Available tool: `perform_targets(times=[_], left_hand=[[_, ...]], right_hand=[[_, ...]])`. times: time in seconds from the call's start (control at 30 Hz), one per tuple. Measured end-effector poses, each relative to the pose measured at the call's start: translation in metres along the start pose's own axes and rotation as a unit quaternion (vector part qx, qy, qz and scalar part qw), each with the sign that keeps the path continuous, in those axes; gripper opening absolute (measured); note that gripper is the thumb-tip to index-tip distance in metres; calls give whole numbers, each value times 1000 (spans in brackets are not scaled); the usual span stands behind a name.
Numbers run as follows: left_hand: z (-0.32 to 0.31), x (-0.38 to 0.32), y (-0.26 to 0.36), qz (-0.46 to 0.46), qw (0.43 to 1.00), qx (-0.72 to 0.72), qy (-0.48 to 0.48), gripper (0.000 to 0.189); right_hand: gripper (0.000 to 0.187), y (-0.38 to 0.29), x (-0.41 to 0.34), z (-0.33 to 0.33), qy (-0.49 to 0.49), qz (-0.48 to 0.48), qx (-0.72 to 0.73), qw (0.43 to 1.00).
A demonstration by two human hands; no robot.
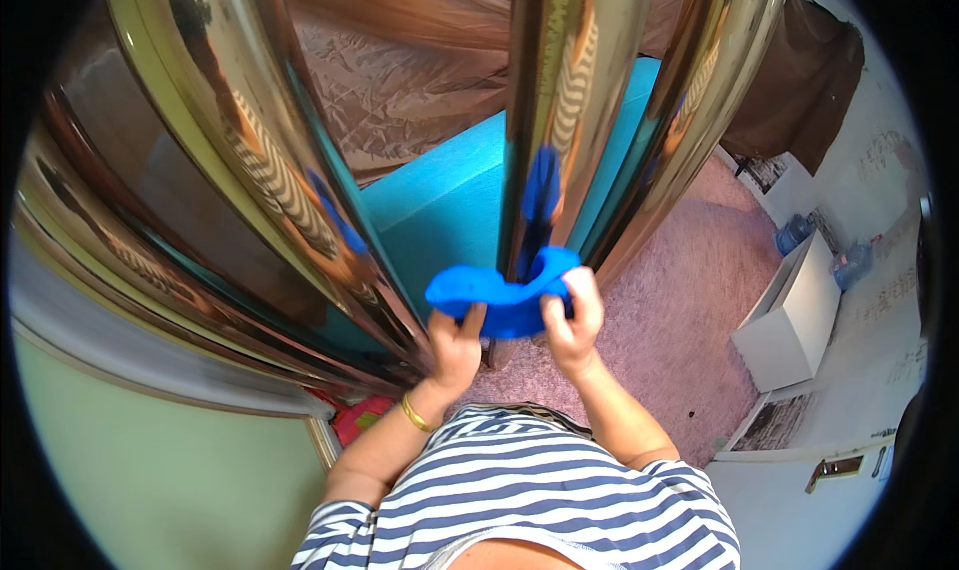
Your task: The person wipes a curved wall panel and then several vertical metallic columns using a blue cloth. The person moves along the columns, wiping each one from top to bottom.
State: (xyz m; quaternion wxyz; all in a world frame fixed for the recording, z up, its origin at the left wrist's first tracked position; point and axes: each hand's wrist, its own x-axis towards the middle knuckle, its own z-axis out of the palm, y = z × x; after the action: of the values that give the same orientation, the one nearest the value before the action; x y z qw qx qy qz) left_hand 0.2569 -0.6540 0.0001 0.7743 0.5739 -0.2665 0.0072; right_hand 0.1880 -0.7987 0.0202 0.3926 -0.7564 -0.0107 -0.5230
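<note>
A bright blue cloth (pixel 509 308) is stretched between my two hands, its middle sagging and its top edge curled. My left hand (pixel 455 353) pinches its left end between thumb and fingers. At the right end, my right hand (pixel 577 323) grips it with the thumb on the near side. The cloth is in front of the lower part of a mirror-bright metal post (pixel 577 120); I cannot tell whether it touches the post. A wide polished post (pixel 247 120) rises to the left and another (pixel 712 83) to the right, both reflecting the striped shirt.
Behind the posts is a turquoise padded surface (pixel 442 218), with brown crinkled sheeting (pixel 404 83) above it. A pinkish carpet (pixel 667 308) covers the floor. To the right are a white box-like cabinet (pixel 794 323), large plastic water bottles (pixel 852 263) and a white door (pixel 787 502).
</note>
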Motion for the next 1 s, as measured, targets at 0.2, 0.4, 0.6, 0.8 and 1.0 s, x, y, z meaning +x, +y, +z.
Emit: perform_targets(times=[0.2, 0.4, 0.6, 0.8, 1.0], left_hand=[[79, 101, 55, 255, 957, 127, 58, 43], [116, 145, 68, 309, 935, 165, 51, 72], [108, 169, 74, 327, 937, 125, 3, 81], [98, 144, 39, 256, 954, 154, 26, 92], [79, 106, -18, 189, 968, 163, 7, 100]], right_hand=[[28, 3, 140, -30, 154, -195, -201, 947], [54, 7, 174, -2, 79, -71, 36, 994], [90, 5, 182, 15, 61, -35, 109, 992], [113, 28, 150, 19, 49, -14, 93, 994], [122, 63, 93, 16, -20, 104, 185, 977]])
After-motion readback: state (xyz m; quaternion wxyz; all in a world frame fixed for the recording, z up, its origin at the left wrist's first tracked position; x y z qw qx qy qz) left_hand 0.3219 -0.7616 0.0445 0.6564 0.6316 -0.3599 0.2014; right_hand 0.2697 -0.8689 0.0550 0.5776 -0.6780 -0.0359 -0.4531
